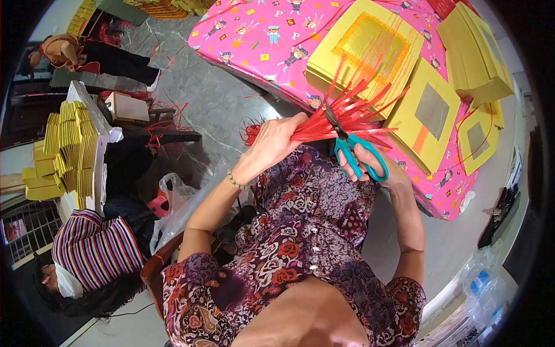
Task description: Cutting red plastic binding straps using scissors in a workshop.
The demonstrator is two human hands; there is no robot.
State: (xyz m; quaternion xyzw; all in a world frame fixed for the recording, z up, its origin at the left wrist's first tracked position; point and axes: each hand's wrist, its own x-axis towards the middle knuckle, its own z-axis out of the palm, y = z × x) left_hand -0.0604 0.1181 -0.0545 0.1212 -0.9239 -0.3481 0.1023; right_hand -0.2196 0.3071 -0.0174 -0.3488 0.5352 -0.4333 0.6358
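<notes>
A bunch of thin, shiny red strips (315,126) is gripped in my left hand (273,140), its fingers closed round it. The strips fan out to the right, and a shorter tuft sticks out on the left of that hand. My right hand (391,171) holds scissors (342,136) with teal handles, thumb and fingers through the loops. Their dark blades point up and left and lie against the strips; whether the blades are spread is hard to tell. Just beyond, a yellow paper stack (321,62) with an orange-edged gold square lies partly behind the strip ends.
A pink patterned table (245,34) carries more yellow stacks (425,113) on the right. Folded yellow paper (78,153) is piled on a table to the left. One person in stripes (98,248) sits nearby; another person (110,61) is farther off. Red scraps litter the grey floor (214,87).
</notes>
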